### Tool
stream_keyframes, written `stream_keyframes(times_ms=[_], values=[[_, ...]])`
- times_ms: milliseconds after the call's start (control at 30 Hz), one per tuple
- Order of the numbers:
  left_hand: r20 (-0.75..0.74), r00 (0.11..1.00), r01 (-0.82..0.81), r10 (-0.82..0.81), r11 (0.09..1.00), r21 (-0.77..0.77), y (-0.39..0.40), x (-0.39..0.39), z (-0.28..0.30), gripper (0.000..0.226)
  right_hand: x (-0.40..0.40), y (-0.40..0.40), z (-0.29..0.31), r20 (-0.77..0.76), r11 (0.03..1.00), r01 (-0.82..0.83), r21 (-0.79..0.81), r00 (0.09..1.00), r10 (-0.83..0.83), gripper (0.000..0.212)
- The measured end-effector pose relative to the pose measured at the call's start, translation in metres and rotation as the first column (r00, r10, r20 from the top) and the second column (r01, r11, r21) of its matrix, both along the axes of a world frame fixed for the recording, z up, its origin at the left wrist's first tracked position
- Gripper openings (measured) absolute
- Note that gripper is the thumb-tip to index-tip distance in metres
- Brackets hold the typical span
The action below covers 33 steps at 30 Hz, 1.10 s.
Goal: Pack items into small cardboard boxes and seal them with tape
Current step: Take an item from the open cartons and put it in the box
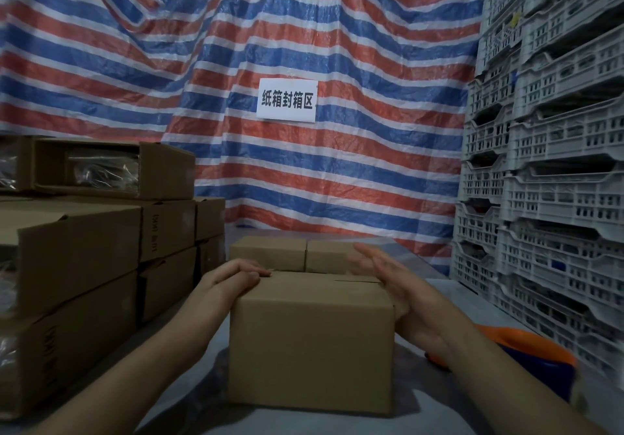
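Small cardboard box sits mid-bench, flaps folded shut on top, a seam slit visible near the right edge. No tape visible on it. Contents hidden.

Left hand: fingers curled over the box's top left edge, gripping that corner. Right hand: fingers straight and together, palm flat against the box's right side, fingertips reaching past the back edge.

Around it:
- Directly behind, touching or nearly so: two more small boxes side by side, both closed. They block the space behind the near box.
- Left: stack of larger cartons, several layers, close to the left forearm. The top carton lies on its side with an open face showing clear plastic wrap inside; what's wrapped can't be made out. More plastic shows at the far left edge of the stack.
- Right: wall of grey slotted plastic crates stacked high along the bench edge. Dark shapes in some, can't tell what.
- Near right, behind the right forearm: orange and blue object, partly hidden by the arm, looks like a tape dispenser but can't confirm.
- Back: red/white/blue striped tarp hung as a backdrop, white paper sign with black characters fixed to it.

Bench surface grey, dim lighting.
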<state>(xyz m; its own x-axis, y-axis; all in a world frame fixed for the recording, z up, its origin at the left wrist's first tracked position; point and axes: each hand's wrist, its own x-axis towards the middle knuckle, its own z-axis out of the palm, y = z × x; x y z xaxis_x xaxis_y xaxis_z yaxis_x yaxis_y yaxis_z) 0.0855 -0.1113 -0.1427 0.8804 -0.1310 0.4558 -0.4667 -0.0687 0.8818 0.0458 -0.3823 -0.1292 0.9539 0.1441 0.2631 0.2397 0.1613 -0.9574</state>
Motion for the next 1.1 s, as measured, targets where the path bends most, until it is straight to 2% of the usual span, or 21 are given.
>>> stream_keyframes(times_ms=[67,133,200,267,333,400,467,500,533,600,667,700,767,867,933,1000,1033,1100], values=[[0.007,1.000,-0.001,0.001,1.000,-0.007,-0.001,-0.001,-0.001,0.028,-0.003,0.002,0.007,0.072,0.999,0.021,-0.033,0.997,-0.018,0.048],[0.002,1.000,-0.006,0.006,1.000,-0.017,-0.001,-0.001,-0.001,0.027,-0.005,0.006,0.010,0.153,0.969,0.116,-0.216,0.985,-0.083,0.036],[0.001,1.000,-0.010,0.010,1.000,-0.013,-0.003,-0.002,0.001,0.027,-0.004,0.007,0.010,0.261,0.890,0.243,-0.387,0.954,-0.147,0.018],[-0.002,1.000,-0.027,0.027,0.999,0.023,-0.003,-0.004,0.004,0.028,-0.003,0.006,0.009,0.305,0.854,0.290,-0.433,0.938,-0.164,0.018],[0.012,0.998,-0.059,0.058,0.990,0.125,-0.003,-0.006,0.010,0.030,-0.004,0.005,0.009,0.305,0.848,0.287,-0.446,0.939,-0.158,0.020],[0.098,0.981,-0.190,0.165,0.912,0.363,-0.004,-0.008,0.021,0.031,-0.004,0.005,0.010,0.307,0.836,0.280,-0.472,0.941,-0.142,0.023],[0.288,0.928,-0.365,0.236,0.731,0.577,-0.012,-0.017,0.035,0.026,-0.003,0.005,0.010,0.311,0.825,0.283,-0.490,0.940,-0.137,0.023],[0.374,0.905,-0.403,0.203,0.689,0.603,-0.019,-0.024,0.042,0.022,-0.003,0.005,0.010,0.311,0.822,0.286,-0.493,0.940,-0.140,0.022],[0.421,0.896,-0.395,0.141,0.685,0.612,-0.026,-0.030,0.048,0.019,-0.003,0.005,0.011,0.306,0.821,0.287,-0.494,0.941,-0.144,0.021],[0.410,0.912,-0.302,-0.006,0.668,0.680,-0.040,-0.039,0.052,0.034,-0.005,0.006,0.011,0.283,0.825,0.280,-0.492,0.947,-0.153,0.021],[0.299,0.950,-0.195,-0.092,0.571,0.797,-0.047,-0.043,0.046,0.047,-0.007,0.007,0.011,0.259,0.834,0.270,-0.481,0.953,-0.159,0.021],[0.283,0.953,-0.194,-0.108,0.498,0.845,-0.050,-0.043,0.041,0.048,-0.006,0.007,0.010,0.253,0.839,0.267,-0.474,0.954,-0.160,0.021],[0.369,0.922,-0.297,-0.117,0.400,0.867,-0.052,-0.044,0.034,0.051,-0.006,0.005,0.008,0.249,0.843,0.256,-0.473,0.957,-0.151,0.021],[0.387,0.916,-0.318,-0.109,0.393,0.863,-0.053,-0.047,0.032,0.053,-0.011,0.005,0.009,0.215,0.834,0.229,-0.502,0.967,-0.136,0.022],[0.343,0.934,-0.279,-0.099,0.397,0.875,-0.053,-0.045,0.032,0.054,-0.016,0.002,0.013,0.239,0.815,0.301,-0.496,0.949,-0.204,0.023],[0.308,0.947,-0.246,-0.090,0.411,0.878,-0.052,-0.044,0.033,0.055,-0.022,-0.011,0.018,0.353,0.733,0.514,-0.446,0.853,-0.384,0.019],[0.298,0.951,-0.237,-0.088,0.415,0.879,-0.052,-0.043,0.033,0.055,-0.027,-0.022,0.019,0.425,0.643,0.621,-0.448,0.781,-0.458,0.020],[0.277,0.957,-0.219,-0.085,0.414,0.884,-0.052,-0.042,0.035,0.056,-0.041,-0.048,0.018,0.551,0.355,0.736,-0.577,0.671,-0.496,0.026]])
